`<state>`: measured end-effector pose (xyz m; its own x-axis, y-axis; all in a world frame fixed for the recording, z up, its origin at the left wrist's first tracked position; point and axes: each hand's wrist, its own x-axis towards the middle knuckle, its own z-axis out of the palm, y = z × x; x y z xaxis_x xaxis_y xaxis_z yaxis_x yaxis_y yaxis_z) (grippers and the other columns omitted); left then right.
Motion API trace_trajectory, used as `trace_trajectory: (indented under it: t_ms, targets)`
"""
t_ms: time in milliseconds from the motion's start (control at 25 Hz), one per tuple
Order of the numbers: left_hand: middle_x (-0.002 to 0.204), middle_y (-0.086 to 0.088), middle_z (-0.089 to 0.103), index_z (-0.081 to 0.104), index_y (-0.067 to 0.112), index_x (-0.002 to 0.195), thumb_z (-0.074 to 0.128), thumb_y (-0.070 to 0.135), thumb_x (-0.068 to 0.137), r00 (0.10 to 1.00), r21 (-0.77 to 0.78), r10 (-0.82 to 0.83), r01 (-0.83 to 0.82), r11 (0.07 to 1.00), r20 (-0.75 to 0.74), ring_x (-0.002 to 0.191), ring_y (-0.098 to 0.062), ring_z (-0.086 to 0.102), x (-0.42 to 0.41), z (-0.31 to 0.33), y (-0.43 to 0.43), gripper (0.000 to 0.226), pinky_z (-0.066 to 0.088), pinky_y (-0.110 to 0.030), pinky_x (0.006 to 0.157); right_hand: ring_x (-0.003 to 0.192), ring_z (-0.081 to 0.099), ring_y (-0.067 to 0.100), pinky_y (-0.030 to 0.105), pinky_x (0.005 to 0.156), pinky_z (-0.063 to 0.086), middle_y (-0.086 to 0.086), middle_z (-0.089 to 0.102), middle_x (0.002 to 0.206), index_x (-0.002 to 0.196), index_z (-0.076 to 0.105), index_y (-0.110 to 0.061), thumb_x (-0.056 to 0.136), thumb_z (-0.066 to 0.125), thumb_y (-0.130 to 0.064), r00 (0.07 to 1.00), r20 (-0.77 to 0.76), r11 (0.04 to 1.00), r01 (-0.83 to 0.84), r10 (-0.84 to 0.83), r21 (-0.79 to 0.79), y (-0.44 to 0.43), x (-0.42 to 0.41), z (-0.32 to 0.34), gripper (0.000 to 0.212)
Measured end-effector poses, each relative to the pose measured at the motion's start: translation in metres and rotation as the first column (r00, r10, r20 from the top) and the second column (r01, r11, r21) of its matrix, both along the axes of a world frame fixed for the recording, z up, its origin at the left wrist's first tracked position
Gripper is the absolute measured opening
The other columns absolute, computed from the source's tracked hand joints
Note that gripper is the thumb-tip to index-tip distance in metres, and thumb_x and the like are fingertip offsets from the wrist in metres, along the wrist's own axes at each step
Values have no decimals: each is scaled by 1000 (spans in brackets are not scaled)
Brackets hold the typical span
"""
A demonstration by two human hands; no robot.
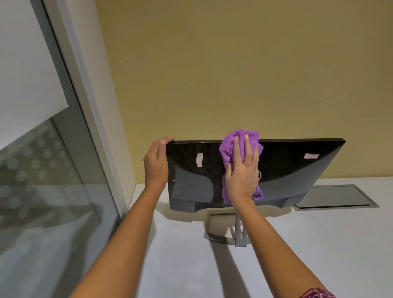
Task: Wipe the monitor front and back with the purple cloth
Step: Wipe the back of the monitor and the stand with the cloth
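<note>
A black monitor [292,174] stands on a white desk with its glossy back panel turned toward me; two small white stickers are stuck on it. Its grey stand [218,228] rests on the desk below. My left hand [156,163] grips the monitor's upper left corner and left edge. My right hand [243,174] lies flat on the purple cloth [232,145] and presses it against the middle of the back panel, near the top edge. Part of the cloth hangs out below my palm.
The white desk [328,244] runs to a yellow wall [233,69] behind the monitor. A grey cable hatch [335,197] is set in the desk at the right. A glass partition with a frosted film [36,176] closes off the left side.
</note>
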<state>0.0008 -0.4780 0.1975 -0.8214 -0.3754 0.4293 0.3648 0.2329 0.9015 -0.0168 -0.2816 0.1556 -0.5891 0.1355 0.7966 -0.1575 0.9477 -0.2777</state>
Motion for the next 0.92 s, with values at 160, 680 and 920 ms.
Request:
trace_trajectory:
  t_ms: [160,680,920]
  targets:
    - [111,-1,66,67,13,107,29,23,103,987,388,-153,123,914,48,103,-7,61,2,3,-11,39,48,-16,89,139,24,33,31,62,48,8,25,153,147,31,-15,76,69,-7,997,6,976,-82,82,203,-28,-4,-6,80]
    - [109,-4,64,62,11,110,21,36,103,944,456,-254,134,880,211,103,-18,60,4,-29,-29,48,43,-27,96,137,26,32,34,61,45,6,23,153,147,28,-16,79,67,-4,991,-5,938,-123,132,323,-49,-8,6,79]
    - [115,-2,62,59,5,121,19,37,103,939,453,-263,140,880,221,110,-17,57,1,-41,-30,54,39,-28,103,137,21,31,36,69,50,5,15,153,146,25,-20,61,75,-6,964,163,673,-262,208,692,-33,3,-31,100]
